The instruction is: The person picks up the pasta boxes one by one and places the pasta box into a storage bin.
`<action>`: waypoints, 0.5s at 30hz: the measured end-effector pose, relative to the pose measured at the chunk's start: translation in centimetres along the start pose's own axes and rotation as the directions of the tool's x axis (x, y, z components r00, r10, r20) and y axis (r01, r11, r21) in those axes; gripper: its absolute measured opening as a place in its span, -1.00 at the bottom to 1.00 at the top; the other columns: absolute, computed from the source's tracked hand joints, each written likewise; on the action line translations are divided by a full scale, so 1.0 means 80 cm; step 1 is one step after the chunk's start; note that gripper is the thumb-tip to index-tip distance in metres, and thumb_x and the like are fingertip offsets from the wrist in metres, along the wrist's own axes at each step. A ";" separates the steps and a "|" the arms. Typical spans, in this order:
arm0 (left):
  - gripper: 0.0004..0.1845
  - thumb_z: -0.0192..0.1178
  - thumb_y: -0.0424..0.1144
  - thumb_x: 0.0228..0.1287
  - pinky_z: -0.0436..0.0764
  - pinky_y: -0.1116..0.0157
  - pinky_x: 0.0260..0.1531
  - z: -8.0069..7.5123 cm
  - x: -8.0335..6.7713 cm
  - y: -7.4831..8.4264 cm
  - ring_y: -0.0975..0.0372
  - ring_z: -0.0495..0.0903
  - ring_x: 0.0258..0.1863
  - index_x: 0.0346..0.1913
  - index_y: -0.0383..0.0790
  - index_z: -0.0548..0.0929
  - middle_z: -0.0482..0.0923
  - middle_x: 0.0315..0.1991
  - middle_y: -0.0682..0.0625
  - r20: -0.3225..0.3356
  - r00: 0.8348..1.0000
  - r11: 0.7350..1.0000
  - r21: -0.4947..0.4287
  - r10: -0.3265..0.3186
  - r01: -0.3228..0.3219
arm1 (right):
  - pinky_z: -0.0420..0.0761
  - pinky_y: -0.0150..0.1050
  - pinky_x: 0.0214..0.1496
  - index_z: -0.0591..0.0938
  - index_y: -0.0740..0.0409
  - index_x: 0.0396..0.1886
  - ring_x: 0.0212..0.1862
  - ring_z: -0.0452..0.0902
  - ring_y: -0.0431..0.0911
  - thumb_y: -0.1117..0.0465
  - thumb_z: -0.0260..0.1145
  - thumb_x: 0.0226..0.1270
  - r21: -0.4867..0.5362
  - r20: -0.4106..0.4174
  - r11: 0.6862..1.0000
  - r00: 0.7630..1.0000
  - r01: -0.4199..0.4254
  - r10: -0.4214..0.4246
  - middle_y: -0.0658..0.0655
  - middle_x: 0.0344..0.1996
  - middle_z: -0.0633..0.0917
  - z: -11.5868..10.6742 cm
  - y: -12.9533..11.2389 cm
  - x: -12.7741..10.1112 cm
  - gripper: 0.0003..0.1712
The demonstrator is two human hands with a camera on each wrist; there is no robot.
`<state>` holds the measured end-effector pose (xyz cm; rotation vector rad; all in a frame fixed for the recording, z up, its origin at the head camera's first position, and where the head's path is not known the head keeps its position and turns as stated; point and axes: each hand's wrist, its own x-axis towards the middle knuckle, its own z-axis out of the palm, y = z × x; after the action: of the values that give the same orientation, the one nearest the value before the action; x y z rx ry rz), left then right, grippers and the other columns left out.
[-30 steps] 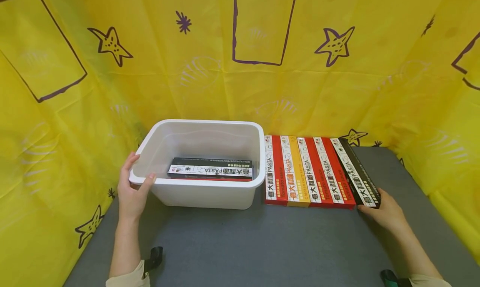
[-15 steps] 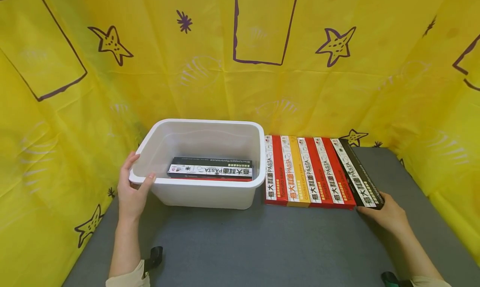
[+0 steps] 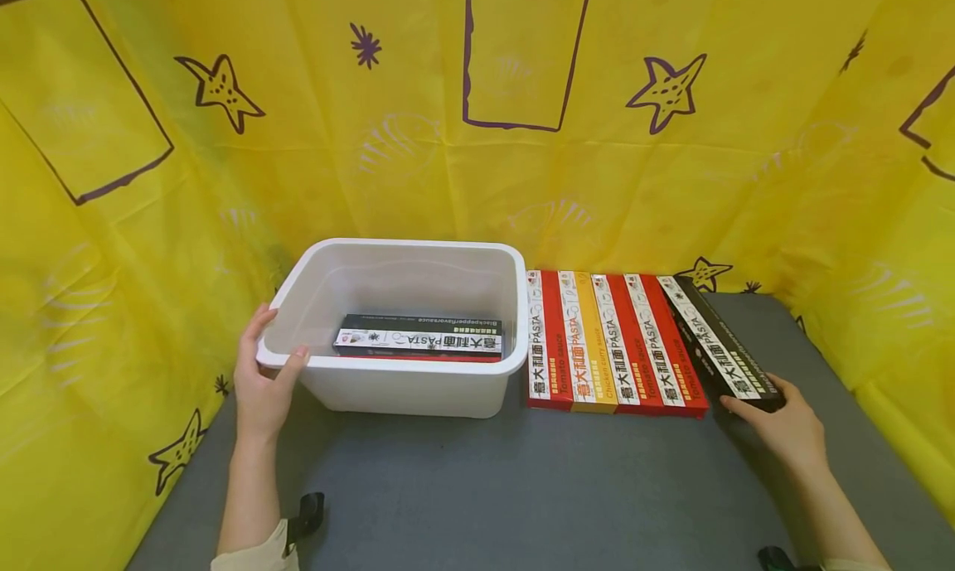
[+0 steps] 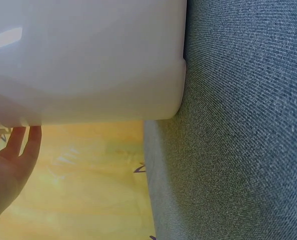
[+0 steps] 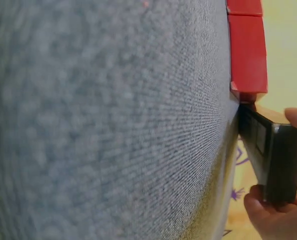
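Note:
My left hand (image 3: 263, 380) grips the near-left corner rim of a white plastic bin (image 3: 403, 389), thumb over the front rim and fingers along the side. Inside the bin lies a black and white pasta box (image 3: 418, 335), with a strip of red under it. On the right, my right hand (image 3: 787, 426) pinches the near end of another black pasta box (image 3: 719, 339) between thumb and fingers. That near end is raised off the table, as the right wrist view shows; the far end stays by the row of red and yellow pasta boxes (image 3: 612, 347).
A grey cloth-covered table (image 3: 567, 488) lies under everything. Yellow patterned curtain (image 3: 418, 82) encloses the back and both sides. The row of boxes stands close against the bin's right side.
My right hand has moved right and slightly up, swinging the black box's near end away from the red box beside it and lifting it. My left hand stays on the bin.

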<state>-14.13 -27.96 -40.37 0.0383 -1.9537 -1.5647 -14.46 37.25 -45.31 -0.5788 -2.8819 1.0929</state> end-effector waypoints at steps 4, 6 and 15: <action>-0.35 0.24 -0.43 0.13 0.34 0.39 0.12 0.000 0.000 0.000 0.14 0.26 0.33 0.34 -0.22 0.39 0.21 0.45 0.08 -0.001 1.000 1.000 0.001 -0.003 0.003 | 0.18 0.38 0.17 -0.05 0.23 0.55 0.34 0.00 0.52 -0.30 0.31 0.18 0.094 -0.040 0.994 0.998 -0.048 0.052 0.55 0.42 0.08 -0.001 -0.006 -0.002 0.20; -0.35 0.25 -0.43 0.13 0.34 0.38 0.12 0.000 0.000 0.000 0.14 0.26 0.33 0.34 -0.22 0.39 0.21 0.45 0.08 -0.004 1.000 1.000 0.002 -0.002 0.002 | 0.20 0.33 0.19 -0.02 0.19 0.56 0.35 0.04 0.46 -0.29 0.33 0.17 0.138 -0.060 0.989 0.996 -0.059 0.068 0.52 0.42 0.12 -0.001 -0.009 -0.004 0.18; -0.36 0.24 -0.42 0.14 0.33 0.36 0.14 0.001 0.000 0.000 0.13 0.25 0.35 0.34 -0.21 0.40 0.21 0.45 0.07 -0.010 1.000 1.000 -0.004 -0.008 0.008 | 0.34 -0.25 -0.13 0.10 0.09 0.55 0.19 0.35 0.15 -0.25 0.40 0.12 0.195 -0.122 0.978 0.988 -0.073 0.098 0.40 0.35 0.35 0.003 -0.017 -0.007 0.13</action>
<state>-14.16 -27.90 -40.41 0.0529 -1.9448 -1.5708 -14.45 35.93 -44.55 -0.7402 -2.6261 1.2711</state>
